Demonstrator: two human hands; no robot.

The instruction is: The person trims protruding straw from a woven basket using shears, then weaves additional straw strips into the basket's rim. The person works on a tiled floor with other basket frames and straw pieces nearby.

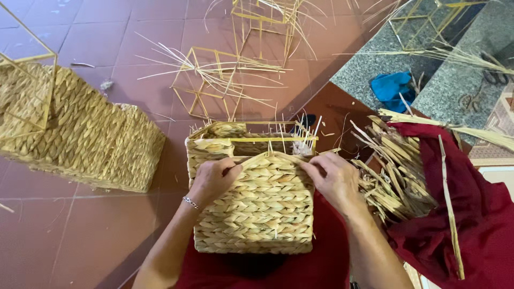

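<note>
Finished woven baskets [80,134] sit far left, straw strips [396,176] on red cloth [482,225] right. The half-woven basket [257,208] rests near, centre; left hand [214,179] and right hand [334,176] curl closed over its top edge.

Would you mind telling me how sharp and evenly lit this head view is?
Head view: soft, even light; the half-woven straw basket and both hands, left hand and right hand, are reasonably sharp; a dark shadow lies under the basket on the red cloth; straight lines bow near the frame edges; no harsh glare.
</note>
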